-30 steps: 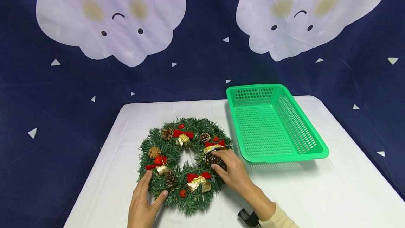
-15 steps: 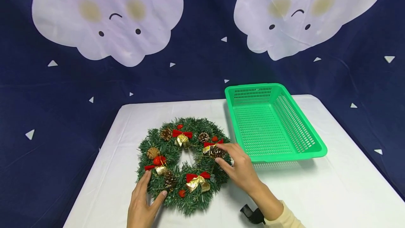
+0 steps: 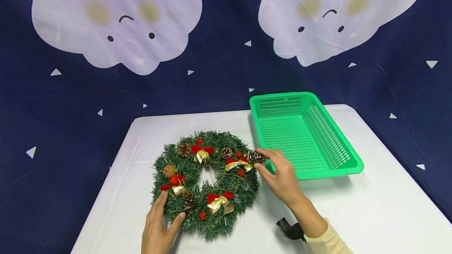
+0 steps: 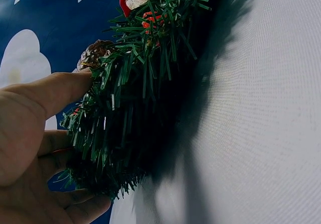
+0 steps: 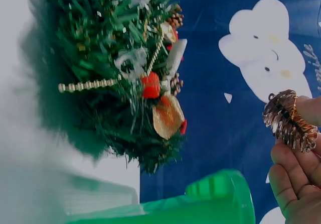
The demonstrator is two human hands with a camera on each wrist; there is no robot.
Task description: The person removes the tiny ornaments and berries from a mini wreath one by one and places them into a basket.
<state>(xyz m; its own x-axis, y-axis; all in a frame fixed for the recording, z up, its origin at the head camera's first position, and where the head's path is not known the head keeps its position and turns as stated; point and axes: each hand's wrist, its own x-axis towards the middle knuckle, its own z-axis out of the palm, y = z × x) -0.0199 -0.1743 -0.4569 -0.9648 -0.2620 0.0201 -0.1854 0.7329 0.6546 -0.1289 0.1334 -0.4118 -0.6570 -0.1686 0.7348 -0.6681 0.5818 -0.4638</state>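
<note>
My right hand (image 3: 284,179) pinches a brown pine cone (image 3: 256,157) between thumb and fingers, over the right side of the wreath near the basket. In the right wrist view the pine cone (image 5: 288,121) hangs apart from the foliage. A green Christmas wreath (image 3: 243,197) lies on the table, decorated with red-and-gold bows, other pine cones and red berries. At its left front edge my left hand (image 3: 157,222) holds the rim, thumb toward the front and fingers along the side. Foliage partly hides those fingers in the left wrist view (image 4: 55,143).
Right of the wreath stands a green slotted plastic basket (image 3: 347,148) with nothing in it. A black object (image 3: 292,231) shows beside the right wrist. White cloth (image 3: 385,207) covers the table, and a dark blue cloud-patterned curtain (image 3: 226,85) hangs behind.
My right hand has lifted the pine cone off the wreath's right side and moved it up and right toward the basket, uncovering a red berry. The left hand has stayed at the rim.
</note>
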